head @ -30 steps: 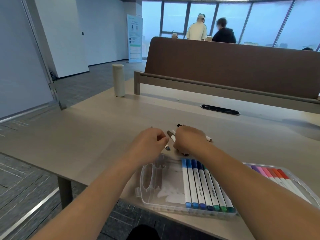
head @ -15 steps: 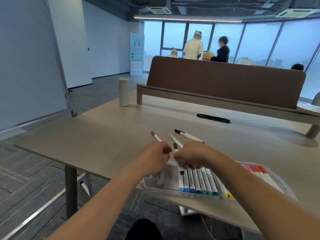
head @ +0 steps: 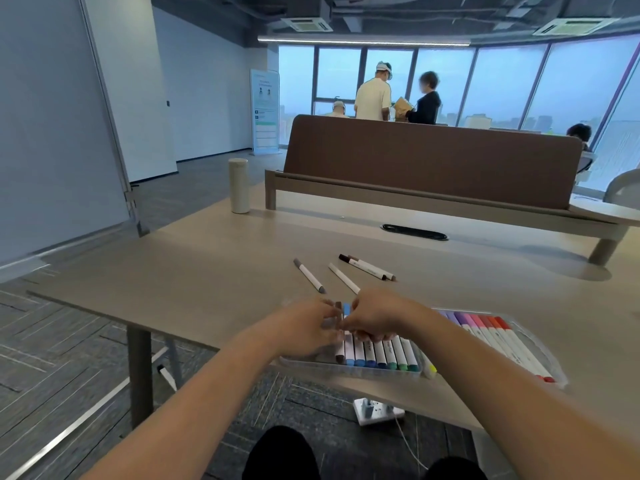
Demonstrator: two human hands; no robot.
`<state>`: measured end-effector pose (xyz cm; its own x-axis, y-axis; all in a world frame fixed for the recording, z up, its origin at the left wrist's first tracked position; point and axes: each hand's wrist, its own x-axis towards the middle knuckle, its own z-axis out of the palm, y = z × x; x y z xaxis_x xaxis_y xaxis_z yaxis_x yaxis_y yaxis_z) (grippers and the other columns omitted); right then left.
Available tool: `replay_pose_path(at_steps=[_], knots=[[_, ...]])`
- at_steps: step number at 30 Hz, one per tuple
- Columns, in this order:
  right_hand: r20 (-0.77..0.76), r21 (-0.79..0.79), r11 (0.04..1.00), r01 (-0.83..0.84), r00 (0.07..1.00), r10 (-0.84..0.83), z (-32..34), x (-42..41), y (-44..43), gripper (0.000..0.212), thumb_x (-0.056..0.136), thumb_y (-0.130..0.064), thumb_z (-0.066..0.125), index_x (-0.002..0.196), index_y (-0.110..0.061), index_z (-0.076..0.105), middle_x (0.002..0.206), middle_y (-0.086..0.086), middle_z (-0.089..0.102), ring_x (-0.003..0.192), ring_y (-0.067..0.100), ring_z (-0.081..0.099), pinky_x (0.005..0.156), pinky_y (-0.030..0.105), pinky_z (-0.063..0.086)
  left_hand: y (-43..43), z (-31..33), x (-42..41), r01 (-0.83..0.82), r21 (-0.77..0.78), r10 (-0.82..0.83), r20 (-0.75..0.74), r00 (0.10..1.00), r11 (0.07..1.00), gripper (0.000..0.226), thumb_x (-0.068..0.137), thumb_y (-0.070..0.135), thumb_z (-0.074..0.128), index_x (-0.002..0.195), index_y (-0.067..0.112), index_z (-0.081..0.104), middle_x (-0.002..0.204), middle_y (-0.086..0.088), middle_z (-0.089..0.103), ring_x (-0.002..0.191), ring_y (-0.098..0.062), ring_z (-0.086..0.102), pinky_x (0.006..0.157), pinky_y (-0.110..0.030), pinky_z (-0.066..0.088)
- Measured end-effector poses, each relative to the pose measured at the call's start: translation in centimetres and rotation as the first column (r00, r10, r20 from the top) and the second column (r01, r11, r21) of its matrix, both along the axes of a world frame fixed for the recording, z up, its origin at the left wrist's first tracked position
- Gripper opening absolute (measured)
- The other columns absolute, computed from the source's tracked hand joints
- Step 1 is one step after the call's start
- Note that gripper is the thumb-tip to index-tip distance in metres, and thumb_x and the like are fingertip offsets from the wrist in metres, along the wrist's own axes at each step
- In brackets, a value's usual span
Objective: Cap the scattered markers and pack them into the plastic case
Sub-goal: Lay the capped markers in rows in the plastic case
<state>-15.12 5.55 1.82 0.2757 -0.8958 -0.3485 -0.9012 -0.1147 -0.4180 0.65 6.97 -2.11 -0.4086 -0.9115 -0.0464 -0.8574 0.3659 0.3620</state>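
Observation:
The clear plastic case lies open at the table's near edge. Its left half holds a row of blue to green markers, its right half purple to red markers. My left hand and my right hand meet over the left half, both pinching a brown-capped marker that lies just left of the blue ones. Loose on the table beyond are a grey-capped marker, a white marker partly hidden by my right hand, and two dark-capped markers.
A pale cylindrical bottle stands at the far left of the table. A brown divider panel runs along the back, with a black cable slot in front of it. A power strip lies on the floor. People stand far behind.
Both hands came back from the loose markers to the case, bringing the brown-capped marker, which now lies beside the blue row. The view has tilted upward.

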Motion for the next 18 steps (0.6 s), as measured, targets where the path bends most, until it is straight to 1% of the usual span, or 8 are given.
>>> replay_pose_path(at_steps=[2,4,6,8,11,15,17,18], knots=[[-0.020,0.013,1.000,-0.019,1.000,0.019,-0.1,-0.1,0.0,0.029,0.094,-0.032,0.062,0.091,-0.005,0.070,0.072,0.006,0.062,0.057,0.017,0.053,0.056,0.026,0.044,-0.2,-0.2,0.1,0.042,0.009,-0.042,0.021,0.999,0.999,0.043,0.092,0.046,0.059,0.131,0.028,0.061,0.147,0.010,0.047,0.130,-0.016,0.048,0.109,-0.038,0.038],[-0.042,0.018,0.999,-0.027,0.999,0.028,-0.4,-0.1,-0.3,0.028,0.093,-0.030,0.062,0.094,-0.004,0.072,0.074,0.006,0.063,0.060,0.017,0.054,0.057,0.026,0.044,-0.4,-0.3,0.2,0.030,0.021,-0.031,0.022,0.999,0.999,0.051,0.088,0.052,0.061,0.134,0.030,0.059,0.151,0.013,0.042,0.134,-0.014,0.044,0.112,-0.038,0.035],[-0.065,0.016,0.999,-0.037,0.997,0.038,-0.4,-0.1,-0.5,0.026,0.093,-0.032,0.062,0.086,-0.008,0.070,0.069,0.004,0.062,0.057,0.016,0.053,0.055,0.024,0.044,-0.5,-0.2,0.1,0.008,0.018,-0.008,0.043,0.999,1.000,0.057,0.087,0.054,0.063,0.138,0.029,0.056,0.155,0.014,0.037,0.137,-0.014,0.041,0.112,-0.036,0.034],[-0.098,0.012,0.999,-0.050,0.994,0.051,-0.3,0.0,-0.7,0.027,0.093,-0.033,0.063,0.081,-0.010,0.068,0.066,0.002,0.061,0.054,0.015,0.053,0.052,0.023,0.044,-0.5,0.1,0.0,0.015,0.015,-0.015,0.062,0.998,1.000,0.053,0.087,0.052,0.064,0.135,0.029,0.059,0.154,0.014,0.037,0.135,-0.015,0.043,0.109,-0.033,0.034],[-0.120,0.011,0.998,-0.055,0.991,0.056,-0.5,0.1,-1.0,0.027,0.091,-0.034,0.066,0.083,-0.009,0.069,0.067,0.003,0.061,0.054,0.015,0.053,0.052,0.023,0.044,-0.3,0.4,-0.4,0.038,-0.005,-0.038,0.100,0.994,0.999,0.045,0.087,0.051,0.063,0.126,0.030,0.065,0.153,0.012,0.040,0.133,-0.015,0.044,0.108,-0.036,0.036],[-0.112,0.012,0.997,-0.072,0.991,0.073,-0.6,0.0,-1.3,0.034,0.091,-0.040,0.066,0.073,-0.012,0.066,0.065,0.001,0.061,0.052,0.013,0.052,0.051,0.022,0.044,-0.6,0.8,-0.5,0.014,0.023,-0.016,0.121,0.993,1.000,0.045,0.084,0.050,0.067,0.123,0.027,0.066,0.140,0.009,0.052,0.123,-0.018,0.052,0.102,-0.041,0.044],[-0.081,0.015,0.996,-0.085,0.993,0.086,-0.5,-0.3,-1.4,0.036,0.092,-0.043,0.064,0.075,-0.011,0.067,0.064,0.001,0.060,0.052,0.013,0.053,0.051,0.022,0.044,-1.0,1.1,-0.5,-0.026,0.061,0.022,0.065,0.998,0.998,0.049,0.083,0.044,0.070,0.128,0.026,0.063,0.138,0.008,0.053,0.115,-0.017,0.057,0.096,-0.039,0.049],[-0.071,0.017,0.996,-0.084,0.994,0.085,-0.3,-0.5,-1.6,0.036,0.092,-0.042,0.064,0.080,-0.008,0.069,0.065,0.001,0.060,0.053,0.014,0.053,0.052,0.023,0.044,-1.2,1.3,-0.6,-0.045,0.066,0.044,0.014,0.999,0.997,0.050,0.084,0.041,0.070,0.131,0.026,0.061,0.137,0.007,0.054,0.108,-0.016,0.060,0.091,-0.037,0.052]])
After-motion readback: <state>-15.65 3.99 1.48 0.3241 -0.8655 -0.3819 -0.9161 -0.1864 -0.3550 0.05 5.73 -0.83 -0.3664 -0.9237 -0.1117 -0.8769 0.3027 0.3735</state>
